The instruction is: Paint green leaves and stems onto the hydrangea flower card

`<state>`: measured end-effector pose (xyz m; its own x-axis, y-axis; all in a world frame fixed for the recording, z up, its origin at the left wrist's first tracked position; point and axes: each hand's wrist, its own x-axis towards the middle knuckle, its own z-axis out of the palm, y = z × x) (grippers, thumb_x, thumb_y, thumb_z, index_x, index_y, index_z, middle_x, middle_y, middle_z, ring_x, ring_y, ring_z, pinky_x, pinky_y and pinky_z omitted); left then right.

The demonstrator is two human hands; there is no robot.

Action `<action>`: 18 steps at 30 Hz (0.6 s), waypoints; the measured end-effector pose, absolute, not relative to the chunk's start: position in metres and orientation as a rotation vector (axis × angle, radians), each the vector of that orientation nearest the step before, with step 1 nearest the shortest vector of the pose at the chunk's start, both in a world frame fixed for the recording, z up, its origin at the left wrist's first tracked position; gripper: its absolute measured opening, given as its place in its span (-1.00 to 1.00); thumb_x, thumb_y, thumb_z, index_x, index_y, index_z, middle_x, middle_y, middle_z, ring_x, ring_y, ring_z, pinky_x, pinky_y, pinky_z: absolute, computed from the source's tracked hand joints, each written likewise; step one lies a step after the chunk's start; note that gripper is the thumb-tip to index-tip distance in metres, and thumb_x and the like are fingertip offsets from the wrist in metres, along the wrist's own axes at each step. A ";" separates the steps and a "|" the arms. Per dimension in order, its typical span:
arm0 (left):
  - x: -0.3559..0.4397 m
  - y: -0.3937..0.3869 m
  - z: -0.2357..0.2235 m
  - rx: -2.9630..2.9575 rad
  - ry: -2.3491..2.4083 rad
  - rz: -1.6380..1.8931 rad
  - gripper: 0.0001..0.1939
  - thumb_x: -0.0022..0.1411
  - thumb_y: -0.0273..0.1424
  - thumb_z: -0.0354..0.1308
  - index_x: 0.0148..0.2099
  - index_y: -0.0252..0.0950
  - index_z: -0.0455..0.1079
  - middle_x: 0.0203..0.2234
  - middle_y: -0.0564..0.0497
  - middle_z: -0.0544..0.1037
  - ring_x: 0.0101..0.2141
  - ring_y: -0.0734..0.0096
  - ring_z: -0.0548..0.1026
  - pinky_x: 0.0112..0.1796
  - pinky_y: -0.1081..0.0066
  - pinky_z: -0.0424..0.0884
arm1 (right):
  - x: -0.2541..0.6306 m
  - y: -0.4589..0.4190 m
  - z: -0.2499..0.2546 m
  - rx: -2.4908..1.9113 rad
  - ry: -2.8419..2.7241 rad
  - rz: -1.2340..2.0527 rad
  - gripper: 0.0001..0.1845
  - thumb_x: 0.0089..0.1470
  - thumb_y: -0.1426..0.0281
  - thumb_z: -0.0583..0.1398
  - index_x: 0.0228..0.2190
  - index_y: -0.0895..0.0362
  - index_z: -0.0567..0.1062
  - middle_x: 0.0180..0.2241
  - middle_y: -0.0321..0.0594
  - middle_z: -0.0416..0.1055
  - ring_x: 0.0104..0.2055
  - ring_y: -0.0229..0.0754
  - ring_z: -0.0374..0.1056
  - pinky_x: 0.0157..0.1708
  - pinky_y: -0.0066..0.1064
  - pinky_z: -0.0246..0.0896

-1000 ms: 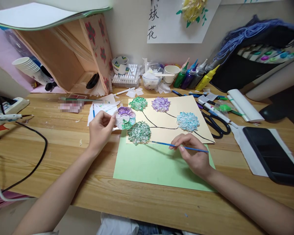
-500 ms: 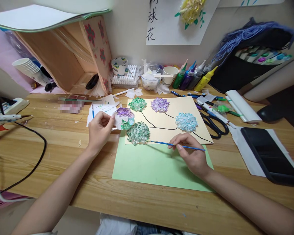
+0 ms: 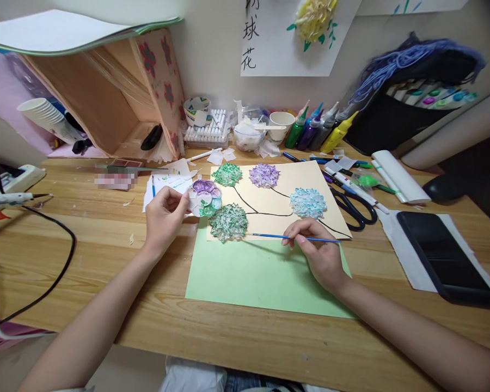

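Blue and slim, the paintbrush (image 3: 271, 236) pinched in the right hand (image 3: 319, 253) has tipped nearer level, its bristles (image 3: 250, 234) still left of that hand beside the dark green flower (image 3: 228, 222), so brushwork seems centred there. The left hand (image 3: 164, 216), left of that flower, pinches the paint-stained palette (image 3: 205, 198).

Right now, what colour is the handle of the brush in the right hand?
The brush in the right hand has a blue handle; head view.
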<state>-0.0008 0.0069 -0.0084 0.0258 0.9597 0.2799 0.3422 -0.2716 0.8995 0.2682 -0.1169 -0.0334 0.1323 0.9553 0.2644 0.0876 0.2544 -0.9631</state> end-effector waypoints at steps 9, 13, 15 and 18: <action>0.000 0.007 -0.008 1.660 1.329 1.247 -0.80 0.11 -0.30 0.20 -0.45 -0.25 0.27 -0.60 0.10 0.44 -0.57 0.49 0.46 -0.52 0.49 0.44 | 0.268 -0.120 -0.034 -1.091 -1.372 0.737 -0.87 0.15 0.42 0.07 -0.42 0.08 0.38 -0.47 -0.27 0.34 -0.39 -0.21 0.32 -0.38 -0.35 0.22; 0.000 0.006 -0.007 1.662 1.333 1.243 -0.79 0.10 -0.28 0.20 -0.45 -0.25 0.26 -0.60 0.09 0.43 -0.57 0.48 0.46 -0.52 0.48 0.43 | 0.269 -0.120 -0.035 -1.034 -1.456 0.720 -0.85 0.15 0.41 0.06 -0.43 0.08 0.38 -0.50 -0.25 0.34 -0.41 -0.19 0.30 -0.39 -0.31 0.21; 0.000 0.006 -0.007 1.666 1.336 1.237 -0.78 0.10 -0.27 0.20 -0.45 -0.25 0.25 -0.60 0.10 0.43 -0.57 0.48 0.46 -0.52 0.49 0.43 | 0.269 -0.121 -0.035 -1.068 -1.504 0.728 -0.86 0.14 0.40 0.07 -0.43 0.08 0.39 -0.48 -0.23 0.35 -0.41 -0.18 0.30 -0.40 -0.30 0.21; 0.000 0.006 -0.007 1.669 1.334 1.235 -0.77 0.10 -0.26 0.20 -0.45 -0.25 0.25 -0.60 0.10 0.43 -0.57 0.48 0.46 -0.51 0.49 0.43 | 0.270 -0.122 -0.036 -1.061 -1.498 0.664 -0.86 0.14 0.42 0.05 -0.43 0.08 0.38 -0.49 -0.23 0.35 -0.40 -0.17 0.29 -0.39 -0.29 0.19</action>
<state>-0.0003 0.0062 -0.0074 0.0334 0.9635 0.2655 0.3390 -0.2608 0.9039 0.2697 -0.1215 -0.0359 0.0336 0.8879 0.4588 0.2562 0.4361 -0.8627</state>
